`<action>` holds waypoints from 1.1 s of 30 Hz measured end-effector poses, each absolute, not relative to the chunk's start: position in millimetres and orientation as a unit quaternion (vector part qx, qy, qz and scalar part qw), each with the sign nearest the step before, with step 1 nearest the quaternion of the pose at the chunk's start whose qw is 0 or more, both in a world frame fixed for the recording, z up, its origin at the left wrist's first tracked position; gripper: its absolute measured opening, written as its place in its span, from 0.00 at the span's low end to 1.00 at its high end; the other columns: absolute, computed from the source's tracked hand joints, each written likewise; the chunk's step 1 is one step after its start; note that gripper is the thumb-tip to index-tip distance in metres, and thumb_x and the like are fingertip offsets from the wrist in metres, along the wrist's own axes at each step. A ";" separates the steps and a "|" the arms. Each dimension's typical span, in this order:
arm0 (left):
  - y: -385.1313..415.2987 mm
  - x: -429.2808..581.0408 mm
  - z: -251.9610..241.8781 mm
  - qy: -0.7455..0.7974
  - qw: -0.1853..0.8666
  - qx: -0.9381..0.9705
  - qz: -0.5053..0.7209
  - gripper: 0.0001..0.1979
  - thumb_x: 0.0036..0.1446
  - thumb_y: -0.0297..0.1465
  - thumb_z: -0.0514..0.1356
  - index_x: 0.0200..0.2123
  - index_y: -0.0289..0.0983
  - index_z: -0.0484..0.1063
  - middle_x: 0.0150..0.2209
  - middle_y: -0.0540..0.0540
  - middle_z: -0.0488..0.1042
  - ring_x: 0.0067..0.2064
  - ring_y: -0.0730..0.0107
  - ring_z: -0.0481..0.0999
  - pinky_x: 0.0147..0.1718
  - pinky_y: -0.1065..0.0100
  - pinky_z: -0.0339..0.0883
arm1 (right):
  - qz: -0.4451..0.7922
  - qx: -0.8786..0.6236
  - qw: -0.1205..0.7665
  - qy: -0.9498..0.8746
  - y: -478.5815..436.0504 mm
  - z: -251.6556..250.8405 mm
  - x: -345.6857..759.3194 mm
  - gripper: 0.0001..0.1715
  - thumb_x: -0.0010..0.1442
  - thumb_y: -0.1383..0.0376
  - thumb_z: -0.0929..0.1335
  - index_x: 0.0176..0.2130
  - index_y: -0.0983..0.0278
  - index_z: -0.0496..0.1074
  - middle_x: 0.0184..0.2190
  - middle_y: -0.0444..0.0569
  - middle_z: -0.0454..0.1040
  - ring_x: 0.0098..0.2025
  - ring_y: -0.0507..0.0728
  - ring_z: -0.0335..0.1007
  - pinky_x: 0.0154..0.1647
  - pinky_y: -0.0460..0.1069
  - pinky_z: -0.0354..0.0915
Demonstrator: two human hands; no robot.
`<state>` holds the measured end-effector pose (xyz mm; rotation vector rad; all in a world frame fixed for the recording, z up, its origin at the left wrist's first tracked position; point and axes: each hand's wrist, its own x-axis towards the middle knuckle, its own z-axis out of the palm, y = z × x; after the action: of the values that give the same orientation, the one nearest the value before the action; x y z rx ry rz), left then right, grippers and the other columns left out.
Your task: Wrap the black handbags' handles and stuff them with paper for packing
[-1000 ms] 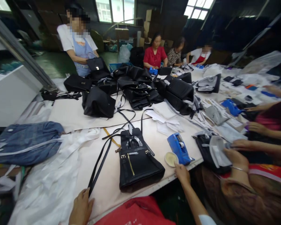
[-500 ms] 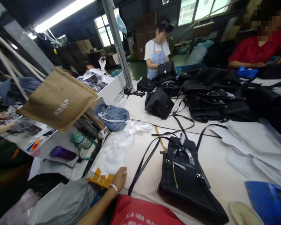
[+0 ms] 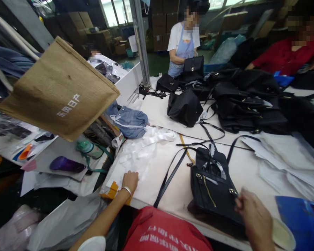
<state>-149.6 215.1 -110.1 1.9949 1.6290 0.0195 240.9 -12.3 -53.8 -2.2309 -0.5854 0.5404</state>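
Note:
A black backpack (image 3: 216, 195) with gold buckles and a gold zip lies on the pale table, its straps spread toward the left and the back. My right hand (image 3: 256, 218) is at the right edge of the backpack, over its lower part; its fingers look bent but are blurred, and whether they grip the bag cannot be told. My left hand (image 3: 131, 180), with a white band at the wrist, rests closed at the front end of a heap of white strips (image 3: 138, 150). Its fingertips are hidden. Orange-yellow tape (image 3: 112, 191) covers the table corner beside that wrist.
Black bags (image 3: 251, 101) are heaped at the back right. White sheets (image 3: 279, 167) and a blue object (image 3: 294, 219) lie to the right. A tan bag (image 3: 60, 90) hangs at the left. One person (image 3: 184, 45) handles a black bag across the table; another (image 3: 290, 57) sits right.
My right hand has come into view at the backpack's right edge. My left hand has turned, its fingers now curled down on the white strips. The view has tilted downward.

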 end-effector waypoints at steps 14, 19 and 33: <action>208.0 -97.9 -114.4 0.576 0.611 0.507 0.193 0.17 0.51 0.43 0.55 0.36 0.34 0.66 0.22 0.51 0.71 0.19 0.77 0.66 0.16 0.76 0.53 | 0.697 -0.549 0.414 -0.203 117.9 -100.6 15.2 0.34 0.46 0.47 0.71 0.46 0.65 0.64 0.32 0.46 0.71 0.33 0.52 0.69 0.34 0.47 0.64; 202.6 -93.1 -119.9 0.598 0.606 0.463 0.248 0.13 0.53 0.39 0.53 0.34 0.34 0.63 0.26 0.46 0.74 0.19 0.77 0.67 0.17 0.75 0.55 | 0.671 -0.579 0.421 -0.191 111.8 -105.5 18.9 0.28 0.44 0.44 0.70 0.29 0.63 0.63 0.22 0.42 0.68 0.23 0.51 0.65 0.26 0.46 0.61; 207.7 -75.4 -87.5 0.229 0.543 0.799 -0.117 0.15 0.59 0.39 0.52 0.39 0.40 0.75 0.37 0.50 0.78 0.43 0.64 0.76 0.44 0.65 0.65 | 0.422 -0.603 0.116 -0.667 106.9 -98.4 55.9 0.12 0.49 0.54 0.65 0.32 0.55 0.73 0.33 0.51 0.78 0.38 0.64 0.75 0.35 0.51 0.68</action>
<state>-75.4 207.7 -87.5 1.8981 0.5449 -0.2783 55.9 106.9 -98.4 -1.7664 -1.9520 1.2359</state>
